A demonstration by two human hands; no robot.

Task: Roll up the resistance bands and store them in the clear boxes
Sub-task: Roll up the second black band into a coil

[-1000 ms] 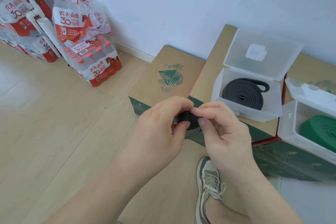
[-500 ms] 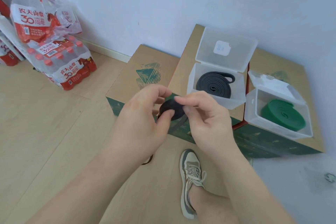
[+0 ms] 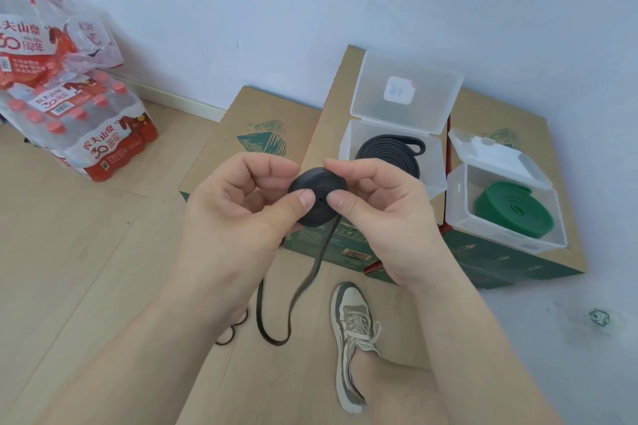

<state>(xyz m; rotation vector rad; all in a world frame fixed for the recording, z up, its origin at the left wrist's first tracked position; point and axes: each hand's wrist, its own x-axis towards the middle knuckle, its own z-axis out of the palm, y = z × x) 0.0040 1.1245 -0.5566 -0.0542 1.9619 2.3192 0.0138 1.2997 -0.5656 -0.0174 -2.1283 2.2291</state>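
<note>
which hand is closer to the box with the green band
Right. The right hand is just left of the green band's box; the left hand is farther left, across the black roll both pinch.

By the wall, the upper water pack [image 3: 51, 34] reads "夫山泉" above a big "30周年", white on red — the first character is cut off at the edge of view — and the lower water pack [image 3: 103, 148] shows "农夫山泉" and "30周年" in red on white. A barcode [image 3: 355, 255] sits on the carton [image 3: 376, 245]'s green side and a white sticker [image 3: 399, 90] on the clear box [image 3: 346, 143]'s lid, both too small to read.
</note>
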